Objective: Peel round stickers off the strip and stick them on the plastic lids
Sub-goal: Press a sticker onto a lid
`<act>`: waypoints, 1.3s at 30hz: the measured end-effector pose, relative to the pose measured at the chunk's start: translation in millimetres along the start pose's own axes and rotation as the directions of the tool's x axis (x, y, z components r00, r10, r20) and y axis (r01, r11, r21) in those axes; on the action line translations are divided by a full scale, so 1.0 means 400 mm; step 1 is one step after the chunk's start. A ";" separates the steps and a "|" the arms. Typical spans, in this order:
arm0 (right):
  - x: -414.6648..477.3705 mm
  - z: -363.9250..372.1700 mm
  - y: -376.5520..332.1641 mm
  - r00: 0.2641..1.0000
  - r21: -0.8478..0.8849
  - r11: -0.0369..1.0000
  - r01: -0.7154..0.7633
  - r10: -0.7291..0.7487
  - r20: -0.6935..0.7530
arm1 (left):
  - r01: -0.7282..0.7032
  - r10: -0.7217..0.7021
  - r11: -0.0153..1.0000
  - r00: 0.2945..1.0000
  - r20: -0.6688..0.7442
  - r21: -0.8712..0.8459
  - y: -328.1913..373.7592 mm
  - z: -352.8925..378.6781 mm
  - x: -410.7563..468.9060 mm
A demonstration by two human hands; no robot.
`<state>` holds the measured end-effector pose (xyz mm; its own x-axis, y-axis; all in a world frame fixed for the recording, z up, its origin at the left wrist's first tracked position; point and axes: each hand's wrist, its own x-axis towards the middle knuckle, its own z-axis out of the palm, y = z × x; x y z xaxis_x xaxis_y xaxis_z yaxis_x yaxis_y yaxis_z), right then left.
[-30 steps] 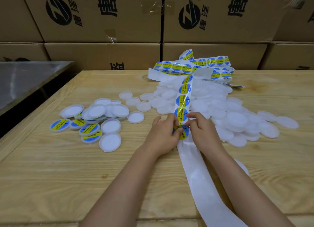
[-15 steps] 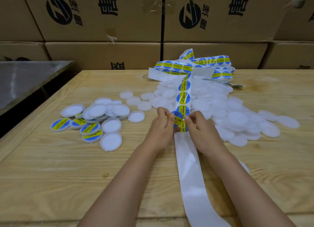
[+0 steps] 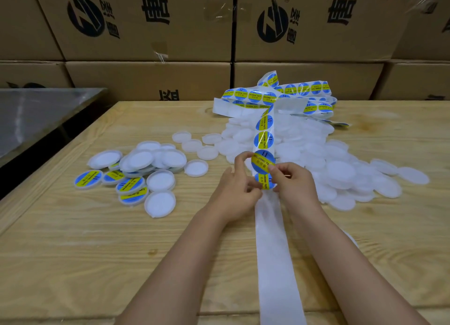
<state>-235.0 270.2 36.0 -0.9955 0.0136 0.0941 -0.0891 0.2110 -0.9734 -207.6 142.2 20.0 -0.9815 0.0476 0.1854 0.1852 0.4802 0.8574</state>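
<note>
showing a glossy round sticker (image 3: pixel 264 163), blue with a yellow band, lifted partly off the strip (image 3: pixel 275 251); the right hand (image 3: pixel 295 186) pinches its right edge between thumb and forefinger; the left hand (image 3: pixel 233 198), fingers curled, holds the strip just below it, one fingertip at the sticker's left edge; the strip is smooth white backing paper, bare on its near part, its long axis running from the near table edge away to a loose tangle (image 3: pixel 280 96) of stickered strip at the far side; the table (image 3: pixel 73 251) is pale grained wood; a heap of plain lids (image 3: pixel 341 169), translucent white plastic discs with low rims, lies beneath and right of the strip; labelled lids (image 3: pixel 89 178) lie well apart to the left, among others turned rim-up; printed cardboard boxes (image 3: pixel 146 20) stand behind; a grey metal surface (image 3: pixel 36 110) lies far left.
</note>
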 end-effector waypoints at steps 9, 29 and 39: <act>-0.004 0.022 0.003 0.980 0.315 0.928 -0.197 0.195 0.039 | -0.061 0.059 0.972 0.998 0.020 0.225 -0.029 0.005 0.007; -0.026 0.038 0.019 0.997 0.136 0.990 -0.040 0.030 0.072 | -0.008 -0.020 0.991 0.980 -0.199 -0.137 -0.050 -0.084 -0.008; -0.014 0.035 0.030 0.997 0.164 0.985 -0.060 0.050 0.062 | 0.158 -0.194 0.816 0.981 -0.006 -0.556 -0.032 -0.081 -0.008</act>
<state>-230.9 258.8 20.8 -0.9988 -0.0363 0.0320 -0.0336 0.0467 -0.9983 -205.0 107.5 24.0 -0.9985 -0.0522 0.0184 0.0229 -0.0870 0.9959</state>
